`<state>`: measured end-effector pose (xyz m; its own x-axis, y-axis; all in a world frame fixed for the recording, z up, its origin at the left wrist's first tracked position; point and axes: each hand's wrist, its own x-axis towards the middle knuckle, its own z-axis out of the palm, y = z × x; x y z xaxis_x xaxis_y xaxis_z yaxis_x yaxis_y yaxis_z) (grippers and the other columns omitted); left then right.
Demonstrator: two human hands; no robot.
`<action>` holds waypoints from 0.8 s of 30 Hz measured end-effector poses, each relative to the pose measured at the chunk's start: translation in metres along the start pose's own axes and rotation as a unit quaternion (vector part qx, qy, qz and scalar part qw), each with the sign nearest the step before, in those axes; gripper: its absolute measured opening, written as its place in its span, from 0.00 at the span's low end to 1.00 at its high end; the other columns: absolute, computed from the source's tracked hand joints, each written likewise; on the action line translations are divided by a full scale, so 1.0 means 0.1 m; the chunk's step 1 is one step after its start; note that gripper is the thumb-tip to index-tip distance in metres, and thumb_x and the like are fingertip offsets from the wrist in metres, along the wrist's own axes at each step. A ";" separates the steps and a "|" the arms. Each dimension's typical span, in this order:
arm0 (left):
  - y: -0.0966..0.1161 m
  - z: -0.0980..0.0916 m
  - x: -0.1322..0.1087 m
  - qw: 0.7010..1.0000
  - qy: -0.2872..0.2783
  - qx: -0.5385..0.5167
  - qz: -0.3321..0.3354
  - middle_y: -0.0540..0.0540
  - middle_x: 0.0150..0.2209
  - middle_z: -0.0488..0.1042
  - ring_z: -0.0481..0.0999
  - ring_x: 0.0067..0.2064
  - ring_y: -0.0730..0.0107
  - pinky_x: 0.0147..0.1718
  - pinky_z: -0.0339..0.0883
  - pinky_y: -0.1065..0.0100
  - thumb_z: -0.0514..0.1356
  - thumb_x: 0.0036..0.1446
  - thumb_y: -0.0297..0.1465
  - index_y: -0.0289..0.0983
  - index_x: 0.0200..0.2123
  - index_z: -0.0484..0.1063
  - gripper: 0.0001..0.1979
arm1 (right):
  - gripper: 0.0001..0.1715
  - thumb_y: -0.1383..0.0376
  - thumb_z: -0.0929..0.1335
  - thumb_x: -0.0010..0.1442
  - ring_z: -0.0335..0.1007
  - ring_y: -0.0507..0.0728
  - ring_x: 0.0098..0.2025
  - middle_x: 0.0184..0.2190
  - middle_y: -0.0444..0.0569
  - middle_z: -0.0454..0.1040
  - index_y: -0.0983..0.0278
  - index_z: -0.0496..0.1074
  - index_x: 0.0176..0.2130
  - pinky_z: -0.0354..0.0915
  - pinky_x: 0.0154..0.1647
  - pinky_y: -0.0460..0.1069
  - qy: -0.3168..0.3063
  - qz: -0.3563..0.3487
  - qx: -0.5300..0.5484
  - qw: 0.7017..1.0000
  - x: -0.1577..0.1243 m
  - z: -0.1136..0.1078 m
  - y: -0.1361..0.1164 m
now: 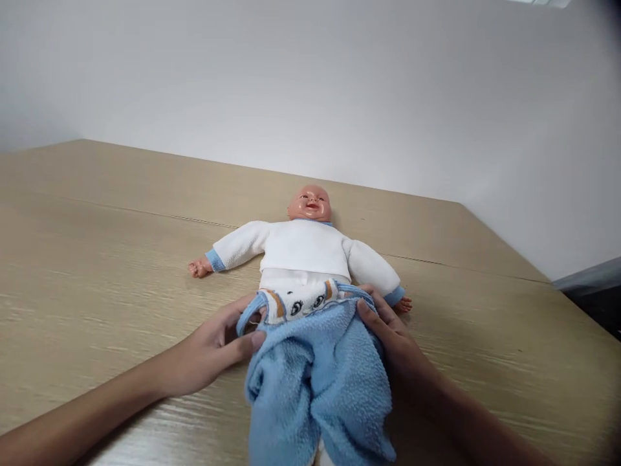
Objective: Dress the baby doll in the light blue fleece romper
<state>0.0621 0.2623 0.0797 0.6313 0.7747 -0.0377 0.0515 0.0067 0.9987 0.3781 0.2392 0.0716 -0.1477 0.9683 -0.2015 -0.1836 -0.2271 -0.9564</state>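
Note:
A doll [310,204] in a white top [306,246] with blue cuffs lies on its back, arms spread. Blue overalls [334,362] with a white bib [301,305] showing embroidered eyes cover its legs and lower belly. My left hand [218,346] grips the overalls' left edge by the blue strap, thumb on top and fingers behind. At the right edge, my right hand [388,323] pinches the blue cloth beside the other strap, its thumb on the fabric. Some fingertips of both hands are hidden by the cloth.
The doll rests on a light wooden table [121,259] with a seam running across it behind the doll's shoulders. A pale wall [291,84] stands beyond the table's far edge. Something dark and grey [594,285] shows past the right edge.

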 end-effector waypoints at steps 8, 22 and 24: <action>-0.03 0.00 0.10 0.995 0.097 0.008 -0.025 0.41 0.57 0.79 0.78 0.55 0.53 0.59 0.73 0.55 0.59 0.73 0.51 0.43 0.64 0.67 0.26 | 0.27 0.41 0.74 0.67 0.74 0.59 0.44 0.40 0.43 0.78 0.56 0.76 0.53 0.72 0.48 0.50 0.027 -0.021 -0.134 0.990 -0.02 0.04 -0.07; -0.02 0.00 0.17 0.982 0.184 0.026 -0.020 0.51 0.35 0.72 0.72 0.37 0.65 0.37 0.68 0.67 0.58 0.71 0.56 0.43 0.50 0.66 0.23 | 0.26 0.43 0.75 0.66 0.74 0.65 0.57 0.52 0.48 0.81 0.56 0.80 0.54 0.68 0.62 0.57 -0.002 -0.006 -0.132 0.991 -0.08 0.03 -0.01; -0.01 -0.07 0.22 0.979 0.197 0.043 0.009 0.53 0.34 0.69 0.68 0.35 0.68 0.35 0.65 0.68 0.58 0.73 0.53 0.42 0.49 0.66 0.20 | 0.21 0.44 0.74 0.68 0.71 0.59 0.45 0.40 0.44 0.76 0.57 0.78 0.45 0.68 0.50 0.52 -0.022 -0.048 -0.167 0.984 -0.04 0.02 -0.09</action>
<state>0.0702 0.2837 0.0780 0.2855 0.9583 0.0143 0.1192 -0.0503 0.9916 0.3784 0.2366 0.0812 -0.1889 0.9765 -0.1041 0.1308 -0.0800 -0.9882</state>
